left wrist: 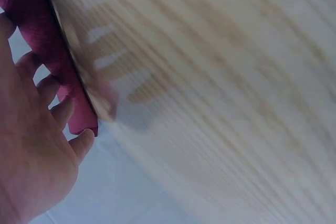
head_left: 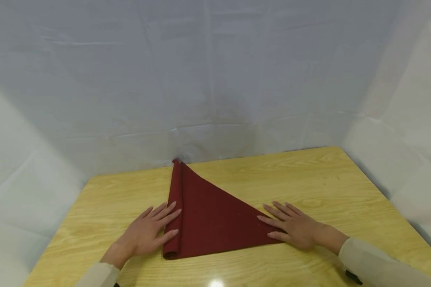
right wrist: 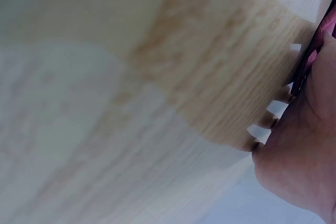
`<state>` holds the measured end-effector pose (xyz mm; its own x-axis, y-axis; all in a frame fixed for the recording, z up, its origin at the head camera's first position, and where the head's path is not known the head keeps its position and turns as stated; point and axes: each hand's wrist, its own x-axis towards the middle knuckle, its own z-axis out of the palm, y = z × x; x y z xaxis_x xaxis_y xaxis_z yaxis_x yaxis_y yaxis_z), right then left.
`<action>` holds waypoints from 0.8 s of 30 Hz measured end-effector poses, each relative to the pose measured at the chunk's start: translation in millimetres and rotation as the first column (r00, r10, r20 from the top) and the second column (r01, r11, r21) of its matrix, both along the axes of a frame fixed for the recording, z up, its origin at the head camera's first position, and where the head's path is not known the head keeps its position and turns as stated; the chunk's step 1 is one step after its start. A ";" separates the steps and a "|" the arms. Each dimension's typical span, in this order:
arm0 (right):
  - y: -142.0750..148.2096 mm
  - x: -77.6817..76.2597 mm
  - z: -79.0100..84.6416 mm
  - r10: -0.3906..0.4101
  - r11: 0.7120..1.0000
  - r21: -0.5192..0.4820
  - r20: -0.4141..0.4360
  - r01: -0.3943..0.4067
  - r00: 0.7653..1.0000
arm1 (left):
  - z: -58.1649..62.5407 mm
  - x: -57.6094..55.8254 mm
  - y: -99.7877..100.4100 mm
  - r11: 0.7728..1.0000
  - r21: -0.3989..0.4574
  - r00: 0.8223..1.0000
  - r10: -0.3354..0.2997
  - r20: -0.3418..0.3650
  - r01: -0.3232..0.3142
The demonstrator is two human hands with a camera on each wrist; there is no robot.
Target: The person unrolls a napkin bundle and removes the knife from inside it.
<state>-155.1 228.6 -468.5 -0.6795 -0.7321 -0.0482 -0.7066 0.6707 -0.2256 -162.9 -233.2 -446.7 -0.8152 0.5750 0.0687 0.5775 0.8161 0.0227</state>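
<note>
A dark red cloth (head_left: pixel 219 219) lies on the wooden table as a triangle, with its left side rolled into a narrow tube (head_left: pixel 175 187). My left hand (head_left: pixel 147 233) rests its spread fingertips and thumb on the roll's near half. In the left wrist view, the fingertips (left wrist: pixel 64 109) line up along the rolled cloth (left wrist: pixel 50 35). The cloth's right corner lies under the spread fingertips and thumb of my right hand (head_left: pixel 296 228); its remaining fingers reach past the slanted edge over the wood. The right wrist view catches only a sliver of red cloth (right wrist: pixel 328 22) beside the hand (right wrist: pixel 299 177).
The yellow wood-grain table (head_left: pixel 301 179) spreads around the cloth. A pale sheet (head_left: pixel 215 79) hangs behind its back edge, and white sheeting (head_left: pixel 413 139) also stands along the right and left sides. The roll's far end comes close to the back edge.
</note>
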 end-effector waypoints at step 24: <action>-5.2 -2.8 0.4 -0.014 1.000 0.021 0.013 0.014 1.000 | 3.8 -8.3 4.4 1.000 0.014 0.998 -0.026 -0.051 0.026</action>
<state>-157.9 223.4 -468.1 -0.6891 -0.7210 -0.0728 -0.6938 0.6855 -0.2206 -171.2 -228.7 -443.0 -0.7953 0.5946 0.1182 0.5992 0.8006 0.0047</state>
